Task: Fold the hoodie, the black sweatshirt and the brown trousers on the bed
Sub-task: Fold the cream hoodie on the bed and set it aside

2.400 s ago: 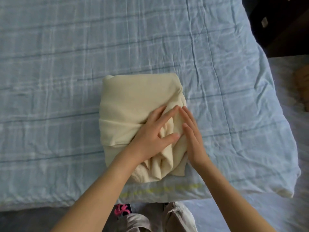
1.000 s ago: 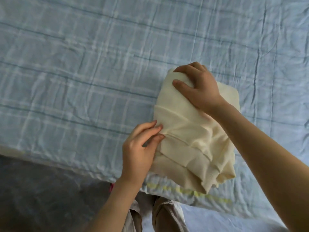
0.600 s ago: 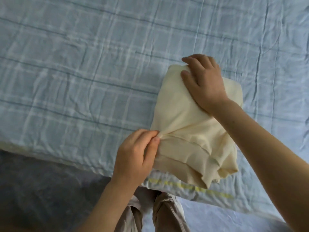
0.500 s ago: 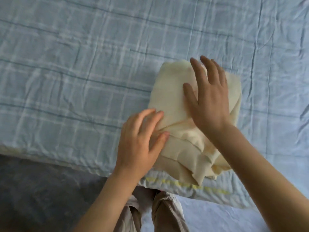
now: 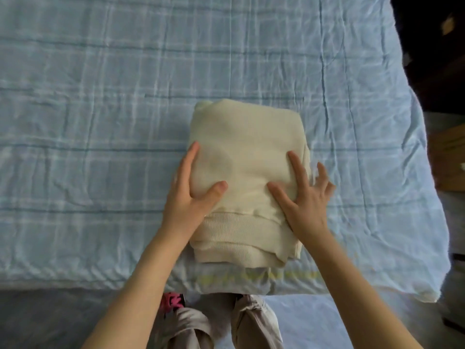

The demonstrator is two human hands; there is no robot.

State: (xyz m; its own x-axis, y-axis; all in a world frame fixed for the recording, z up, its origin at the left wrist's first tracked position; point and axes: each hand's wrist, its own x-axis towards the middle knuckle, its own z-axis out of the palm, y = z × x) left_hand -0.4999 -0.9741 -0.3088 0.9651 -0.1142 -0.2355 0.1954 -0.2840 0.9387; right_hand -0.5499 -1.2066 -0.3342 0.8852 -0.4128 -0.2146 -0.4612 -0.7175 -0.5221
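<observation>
Two bare hands press on a cream hoodie point(image 5: 246, 152), folded into a thick, squarish bundle on a bed point(image 5: 100, 122). The left hand point(image 5: 190, 197) lies flat and relaxed on the bundle's left side. Its fingers run straight along the edge, pointing away from the person, and its thumb is spread across the top cloth. The right hand point(image 5: 305, 200) lies on the bundle's right side with its fingers fanned apart. Its thumb and forefinger rest on the cloth, while the outer fingers reach past the edge, over the bed cover; whether they touch it cannot be told. Neither hand grips anything.

The hoodie sits between and beneath both hands, with most of it beyond the fingertips. Its ribbed hem point(image 5: 241, 230) lies on the near side, between the two wrists, with layered folds stacked below it. The bundle lies close to the bed's near edge, just beyond the forearms. The pale blue checked cover point(image 5: 364, 172) is creased to the left of the left hand and to the right of the right hand.

Below the forearms, the person's beige trouser legs point(image 5: 254, 321) show, with a small pink item point(image 5: 172, 299) beside the left forearm. Dark furniture point(image 5: 432, 46) stands well beyond the right hand, off the bed's corner.
</observation>
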